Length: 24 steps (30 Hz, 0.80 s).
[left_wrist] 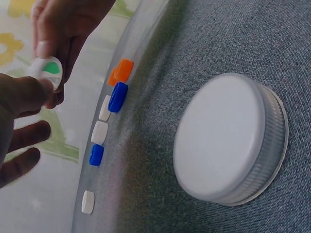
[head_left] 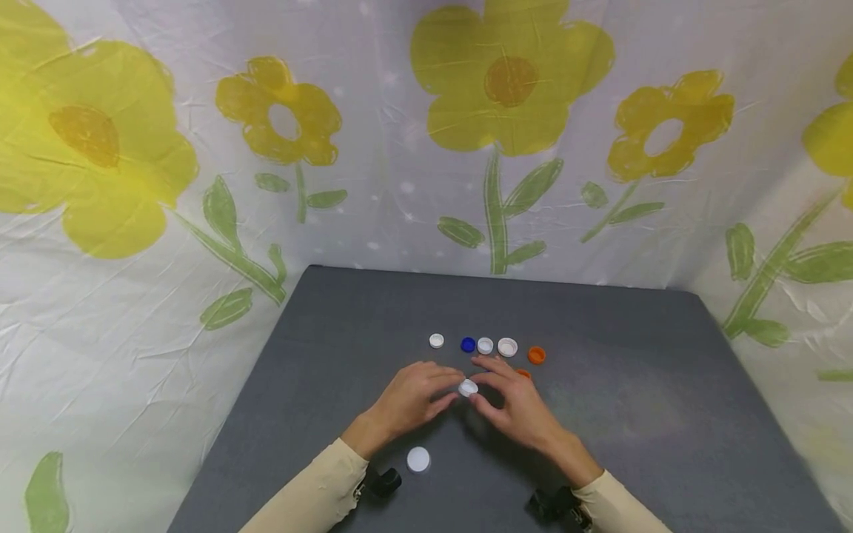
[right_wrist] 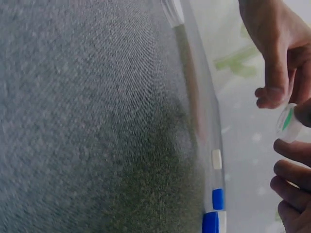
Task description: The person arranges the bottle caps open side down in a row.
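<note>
Between both hands, above the dark table, is a small white bottle cap [head_left: 469, 388] with a green patch on its face, which shows in the left wrist view [left_wrist: 52, 68]. From the left, my left hand [head_left: 415, 397] pinches it at its edge with the thumb and a finger. On the other side, my right hand [head_left: 520, 406] pinches it too, thumb and index finger curved around the rim. Two other left fingers stay extended in the left wrist view. A larger white lid [head_left: 418, 460] lies on the table near the left wrist.
Beyond the hands a loose row of caps lies on the dark table [head_left: 633, 414]: a white cap [head_left: 436, 340], a blue cap [head_left: 469, 344], two more white ones and an orange cap [head_left: 536, 355]. Another orange cap [head_left: 523, 374] is partly hidden by the right hand. A flowered curtain [head_left: 373, 185] surrounds the table.
</note>
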Each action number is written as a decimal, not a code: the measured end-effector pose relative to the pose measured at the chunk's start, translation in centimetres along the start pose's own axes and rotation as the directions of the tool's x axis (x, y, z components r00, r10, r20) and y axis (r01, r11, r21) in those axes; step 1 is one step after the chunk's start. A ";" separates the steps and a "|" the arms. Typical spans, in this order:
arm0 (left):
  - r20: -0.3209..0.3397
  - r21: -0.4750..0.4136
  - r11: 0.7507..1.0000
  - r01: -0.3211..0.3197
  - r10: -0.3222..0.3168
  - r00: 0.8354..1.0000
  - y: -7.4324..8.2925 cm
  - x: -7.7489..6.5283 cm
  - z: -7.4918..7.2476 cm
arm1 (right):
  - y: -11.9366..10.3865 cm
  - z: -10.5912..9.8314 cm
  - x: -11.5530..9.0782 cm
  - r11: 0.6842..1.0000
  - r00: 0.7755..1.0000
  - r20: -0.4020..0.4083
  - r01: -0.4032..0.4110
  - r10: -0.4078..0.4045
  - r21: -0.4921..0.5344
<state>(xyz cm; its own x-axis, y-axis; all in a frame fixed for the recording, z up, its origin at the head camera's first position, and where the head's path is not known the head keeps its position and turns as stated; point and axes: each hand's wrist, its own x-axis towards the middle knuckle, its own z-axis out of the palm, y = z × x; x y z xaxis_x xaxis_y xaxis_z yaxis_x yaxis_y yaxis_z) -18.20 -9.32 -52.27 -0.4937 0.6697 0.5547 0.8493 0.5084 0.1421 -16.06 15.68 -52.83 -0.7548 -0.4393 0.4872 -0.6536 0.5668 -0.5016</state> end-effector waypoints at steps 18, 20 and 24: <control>0.075 -0.452 0.807 0.380 -0.390 0.918 0.5 0.2 -0.2 | -0.1 -0.2 -0.2 0.998 0.993 -0.101 0.064 -0.065 -0.013; 0.130 -0.475 0.753 0.455 -0.451 0.883 0.5 0.3 -0.3 | 0.0 -0.3 0.0 0.992 0.983 -0.129 0.125 -0.128 -0.031; 0.228 -0.496 0.664 0.560 -0.523 0.822 0.3 0.4 -0.6 | -0.2 -0.3 0.3 0.972 0.961 -0.148 0.229 -0.235 -0.057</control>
<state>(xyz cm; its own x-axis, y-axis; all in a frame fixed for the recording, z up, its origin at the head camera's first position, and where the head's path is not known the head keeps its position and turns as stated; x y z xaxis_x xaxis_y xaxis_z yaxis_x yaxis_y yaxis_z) -18.07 -9.26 -51.48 -0.8921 0.4079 0.1945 0.3801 0.4443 0.8113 -16.19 15.66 -52.33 -0.5635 -0.4515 0.6918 -0.8046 0.4900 -0.3355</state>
